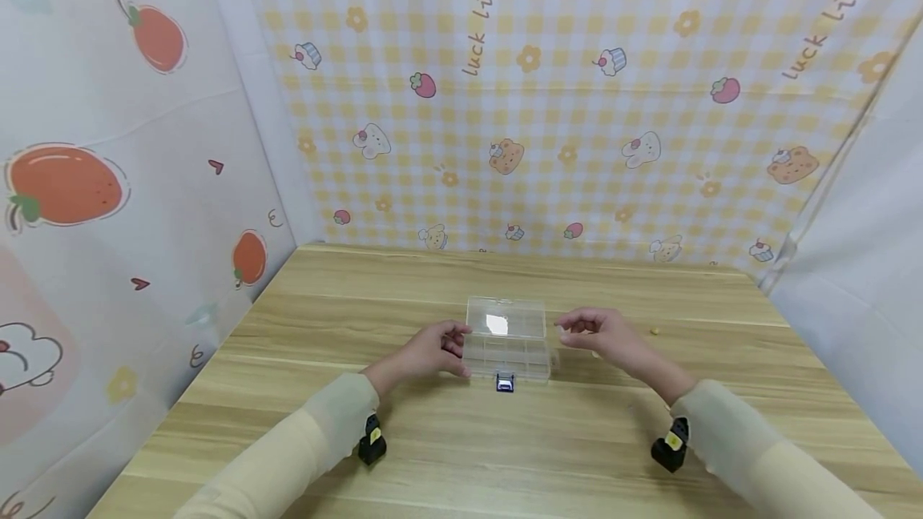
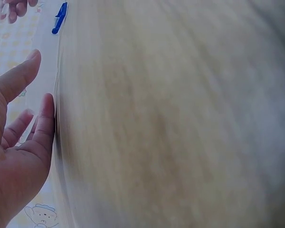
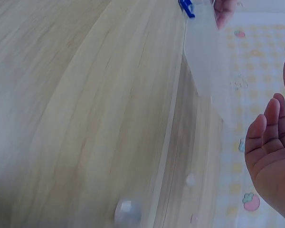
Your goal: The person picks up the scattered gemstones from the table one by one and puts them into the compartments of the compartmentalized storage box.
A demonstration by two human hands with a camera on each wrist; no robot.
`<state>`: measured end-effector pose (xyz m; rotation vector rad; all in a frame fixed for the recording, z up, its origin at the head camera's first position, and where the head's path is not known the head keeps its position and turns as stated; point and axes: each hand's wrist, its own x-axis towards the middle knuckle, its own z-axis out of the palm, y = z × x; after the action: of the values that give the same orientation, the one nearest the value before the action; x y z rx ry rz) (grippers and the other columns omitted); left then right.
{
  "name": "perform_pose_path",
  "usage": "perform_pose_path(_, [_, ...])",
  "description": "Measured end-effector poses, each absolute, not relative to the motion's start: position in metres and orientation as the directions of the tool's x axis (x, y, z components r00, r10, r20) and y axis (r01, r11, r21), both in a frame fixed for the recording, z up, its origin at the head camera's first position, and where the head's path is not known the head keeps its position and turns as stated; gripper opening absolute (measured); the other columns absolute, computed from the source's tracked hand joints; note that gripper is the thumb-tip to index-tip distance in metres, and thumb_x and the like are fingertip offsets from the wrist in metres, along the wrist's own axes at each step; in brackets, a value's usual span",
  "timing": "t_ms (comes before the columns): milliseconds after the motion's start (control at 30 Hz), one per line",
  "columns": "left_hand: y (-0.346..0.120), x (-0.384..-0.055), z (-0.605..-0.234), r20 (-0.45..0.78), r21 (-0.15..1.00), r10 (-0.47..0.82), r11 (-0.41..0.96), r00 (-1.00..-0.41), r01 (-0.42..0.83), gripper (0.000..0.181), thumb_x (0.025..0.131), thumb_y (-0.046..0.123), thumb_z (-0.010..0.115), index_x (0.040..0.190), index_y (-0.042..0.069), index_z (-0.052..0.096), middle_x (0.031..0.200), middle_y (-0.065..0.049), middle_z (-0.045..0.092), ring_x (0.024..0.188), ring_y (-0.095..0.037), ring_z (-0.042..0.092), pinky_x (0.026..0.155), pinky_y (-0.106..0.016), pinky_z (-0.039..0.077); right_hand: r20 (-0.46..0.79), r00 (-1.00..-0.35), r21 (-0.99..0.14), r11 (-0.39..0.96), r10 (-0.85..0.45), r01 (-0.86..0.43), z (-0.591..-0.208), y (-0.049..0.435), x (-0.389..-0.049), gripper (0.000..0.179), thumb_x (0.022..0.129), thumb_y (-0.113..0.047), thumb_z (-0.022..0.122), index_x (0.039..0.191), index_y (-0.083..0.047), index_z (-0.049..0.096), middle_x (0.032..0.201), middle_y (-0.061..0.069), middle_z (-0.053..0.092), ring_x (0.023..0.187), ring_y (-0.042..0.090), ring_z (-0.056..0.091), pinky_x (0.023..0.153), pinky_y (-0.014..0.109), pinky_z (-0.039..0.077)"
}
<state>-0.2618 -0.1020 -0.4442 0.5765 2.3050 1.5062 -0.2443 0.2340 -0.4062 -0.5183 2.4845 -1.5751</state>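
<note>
A clear plastic compartment box (image 1: 506, 357) stands on the table with its transparent lid (image 1: 506, 317) raised at the back. A blue latch (image 1: 505, 383) juts from its front edge. My left hand (image 1: 435, 349) is at the box's left side, thumb by the front corner and fingertips at the edge; its fingers are fairly straight in the left wrist view. Just right of the box hovers my right hand (image 1: 594, 332), fingers bent towards the thumb. A pale spot shows at its fingertips, too small to tell whether it is a held piece or a nail.
Small loose pieces lie on the wooden table (image 1: 461, 455) right of the box: a yellowish one (image 1: 654, 331), plus a clear round one (image 3: 128, 212) and a small whitish one (image 3: 191, 179) in the right wrist view. Patterned cloth (image 1: 548, 118) hangs behind the table.
</note>
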Motion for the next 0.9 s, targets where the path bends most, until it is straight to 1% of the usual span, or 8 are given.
perform_pose_path(167, [-0.102, -0.262, -0.445, -0.051, 0.918, 0.491, 0.366, -0.869, 0.153, 0.066, 0.071, 0.000, 0.084, 0.130, -0.003, 0.053, 0.108, -0.010, 0.055, 0.092, -0.018, 0.056, 0.079, -0.028, 0.050, 0.066, -0.926, -0.900, 0.378, -0.373, -0.217, -0.406, 0.217, -0.249, 0.035, 0.087, -0.015, 0.074, 0.115, 0.006, 0.066, 0.099, 0.009, 0.063, 0.087, 0.021, 0.054, 0.071, 0.030, 0.051])
perform_pose_path(300, [-0.102, -0.262, -0.444, -0.047, 0.919, 0.495, 0.361, -0.868, 0.156, 0.067, 0.071, -0.001, 0.084, 0.130, -0.003, 0.053, 0.107, -0.011, 0.055, 0.092, -0.018, 0.056, 0.079, -0.028, 0.050, 0.070, -0.922, -0.902, 0.370, -0.380, -0.221, -0.406, 0.204, -0.252, 0.035, 0.087, -0.014, 0.074, 0.115, 0.005, 0.066, 0.099, 0.008, 0.063, 0.086, 0.022, 0.053, 0.069, 0.027, 0.050])
perform_pose_path(467, [-0.102, -0.263, -0.445, -0.038, 0.920, 0.504, 0.354, -0.863, 0.166, 0.067, 0.070, -0.002, 0.084, 0.129, -0.004, 0.053, 0.107, -0.011, 0.054, 0.091, -0.018, 0.056, 0.079, -0.029, 0.050, 0.065, -0.913, -0.905, 0.361, -0.403, -0.224, -0.408, 0.190, -0.257, 0.035, 0.086, -0.016, 0.075, 0.114, 0.004, 0.067, 0.098, 0.006, 0.064, 0.088, 0.022, 0.054, 0.070, 0.027, 0.050])
perform_pose_path(633, [-0.102, -0.263, -0.445, -0.037, 0.921, 0.503, 0.353, -0.863, 0.166, 0.066, 0.070, -0.002, 0.084, 0.129, -0.004, 0.054, 0.106, -0.010, 0.055, 0.091, -0.018, 0.057, 0.079, -0.029, 0.050, 0.077, -0.900, -0.907, 0.345, -0.430, -0.242, -0.411, 0.177, -0.263, 0.031, 0.086, -0.014, 0.076, 0.112, 0.002, 0.068, 0.097, 0.006, 0.065, 0.086, 0.021, 0.054, 0.069, 0.025, 0.049])
perform_pose_path(767, [-0.102, -0.262, -0.444, -0.036, 0.921, 0.499, 0.354, -0.866, 0.166, 0.065, 0.070, -0.002, 0.085, 0.128, -0.004, 0.054, 0.105, -0.011, 0.055, 0.091, -0.018, 0.057, 0.079, -0.029, 0.051, 0.095, -0.885, -0.904, 0.333, -0.455, -0.268, -0.413, 0.165, -0.268, 0.030, 0.086, -0.012, 0.074, 0.111, 0.003, 0.068, 0.095, 0.007, 0.064, 0.084, 0.021, 0.053, 0.068, 0.025, 0.048])
perform_pose_path(900, [-0.101, -0.261, -0.443, -0.039, 0.918, 0.495, 0.362, -0.868, 0.165, 0.065, 0.071, -0.002, 0.084, 0.128, -0.004, 0.054, 0.105, -0.011, 0.055, 0.090, -0.018, 0.057, 0.079, -0.029, 0.051, 0.106, -0.868, -0.905, 0.314, -0.485, -0.286, -0.408, 0.152, -0.268, 0.029, 0.087, -0.006, 0.072, 0.112, 0.008, 0.066, 0.092, 0.008, 0.063, 0.082, 0.021, 0.053, 0.066, 0.024, 0.047])
